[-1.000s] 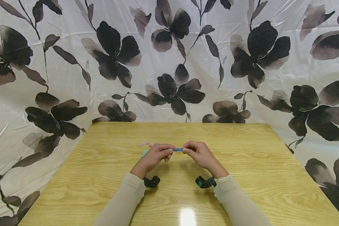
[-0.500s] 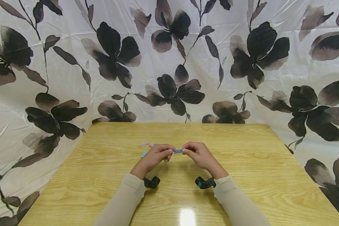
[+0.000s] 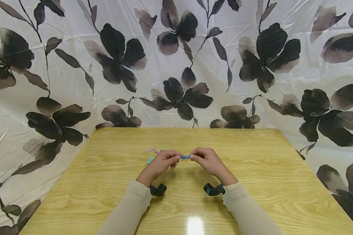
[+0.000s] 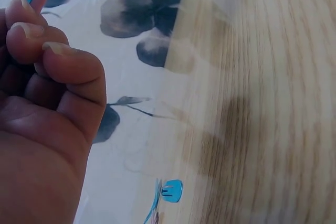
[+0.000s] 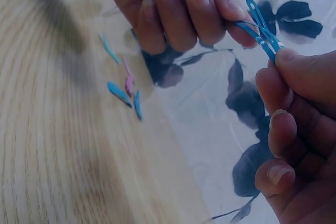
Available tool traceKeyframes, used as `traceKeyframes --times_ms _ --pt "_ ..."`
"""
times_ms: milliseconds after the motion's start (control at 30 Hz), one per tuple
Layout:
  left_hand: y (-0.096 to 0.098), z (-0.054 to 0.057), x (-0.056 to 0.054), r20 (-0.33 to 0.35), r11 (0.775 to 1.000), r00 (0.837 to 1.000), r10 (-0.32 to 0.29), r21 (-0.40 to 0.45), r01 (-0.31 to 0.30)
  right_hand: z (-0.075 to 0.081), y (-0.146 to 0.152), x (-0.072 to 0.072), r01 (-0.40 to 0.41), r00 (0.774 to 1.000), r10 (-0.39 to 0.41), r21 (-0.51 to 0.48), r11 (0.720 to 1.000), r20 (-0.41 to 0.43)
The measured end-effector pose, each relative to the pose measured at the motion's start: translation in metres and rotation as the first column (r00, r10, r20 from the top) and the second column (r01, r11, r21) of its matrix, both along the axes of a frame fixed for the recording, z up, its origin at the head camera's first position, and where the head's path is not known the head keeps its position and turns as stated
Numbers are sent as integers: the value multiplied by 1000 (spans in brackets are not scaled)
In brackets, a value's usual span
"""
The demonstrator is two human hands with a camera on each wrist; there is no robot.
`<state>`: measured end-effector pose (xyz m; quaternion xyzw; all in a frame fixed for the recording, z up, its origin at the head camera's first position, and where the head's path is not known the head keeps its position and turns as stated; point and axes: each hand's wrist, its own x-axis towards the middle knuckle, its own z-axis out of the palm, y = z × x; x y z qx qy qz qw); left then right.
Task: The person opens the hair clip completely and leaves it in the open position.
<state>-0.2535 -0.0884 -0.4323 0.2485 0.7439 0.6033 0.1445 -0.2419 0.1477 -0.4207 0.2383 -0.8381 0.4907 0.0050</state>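
Note:
A blue snap hair clip (image 3: 185, 157) is held above the table between both hands. In the right wrist view the two arms of this blue hair clip (image 5: 255, 19) stand apart in a narrow V. My left hand (image 3: 164, 160) pinches one end between thumb and forefinger, while my right hand (image 3: 206, 160) pinches the opposite end. The other fingers of each hand are curled in. Left of the left hand lie a pink hair clip (image 3: 149, 149) and a teal hair clip (image 3: 149, 159). More clips near them, including a blue hair clip (image 5: 119, 93), are partly hidden by that hand in the head view.
The wooden table (image 3: 106, 182) runs back to a floral cloth (image 3: 176, 65) hanging behind it. Each wrist wears a dark band, with a black strap (image 3: 158, 189) on the left and another strap (image 3: 214, 189) on the right.
The blue hair clip looked flat and narrow a second ago; its arms now show spread apart. Both hands have stayed almost still.

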Motion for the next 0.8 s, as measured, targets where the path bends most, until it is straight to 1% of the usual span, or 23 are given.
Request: traceKeyframes --times_ms 100,300,533,800 --pt "1 0 0 -6 1000 1000 17 -10 -17 0 0 0 6 1000 -6 2 1000 2" --pt "2 -1 0 -17 996 997 80 -39 -81 -1 2 -1 23 1000 -23 4 1000 11" --pt "4 -2 -1 -76 981 985 152 -111 -160 -3 4 -3 49 998 -50 15 999 40" --pt "7 -1 0 -117 965 976 181 -168 -199 -4 5 -5 80 995 -82 36 996 55"
